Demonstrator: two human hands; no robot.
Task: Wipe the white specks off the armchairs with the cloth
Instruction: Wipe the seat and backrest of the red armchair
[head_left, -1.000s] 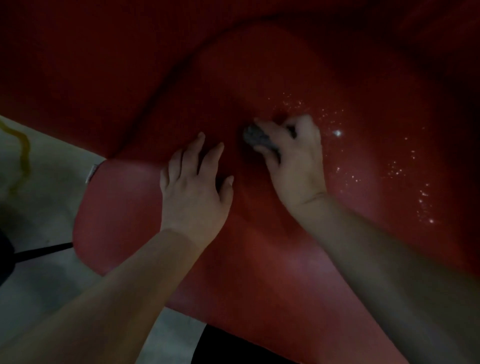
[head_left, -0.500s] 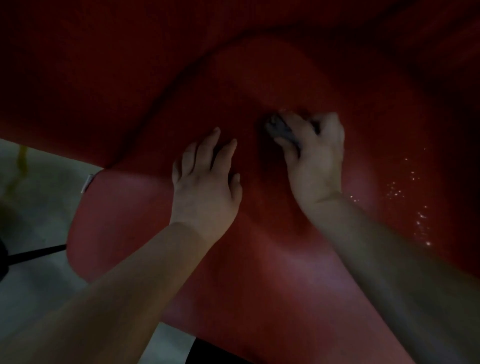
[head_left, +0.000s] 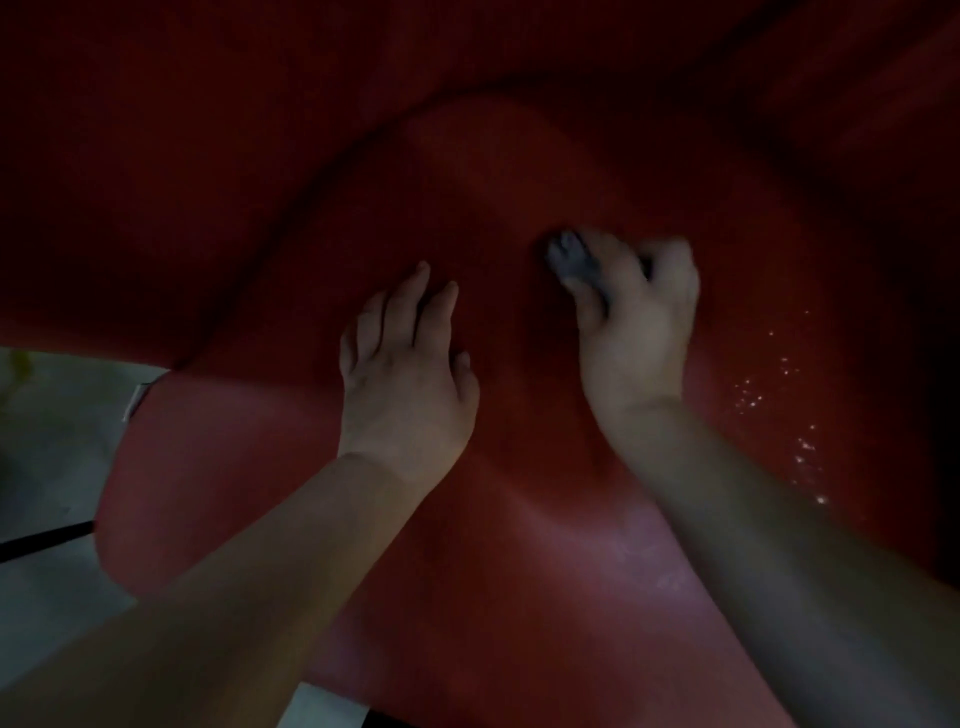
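The picture is dark, and a red armchair (head_left: 519, 545) fills almost all of it. The right hand (head_left: 636, 332) is on the seat, and its grip is closed around a small grey cloth (head_left: 571, 257), which is bunched up; only a part of the cloth shows at the far end of the hand, between the thumb and the curled fingers. The cloth is pressed on the red surface, near the back part of the seat where it curves upward. The hand and cloth look a little blurred. The left hand (head_left: 408, 374) lies flat on the seat just beside the right one, with the fingers straight and slightly apart, and it holds nothing. White specks (head_left: 779, 410) are scattered on the seat at the right of the right forearm, in a loose band that goes down toward the edge of the chair; they are near the wrist but apart from the cloth. At the left, beyond the rounded front edge of the seat, a pale floor (head_left: 47, 467) is visible, and a thin dark bar (head_left: 47, 540) crosses it.
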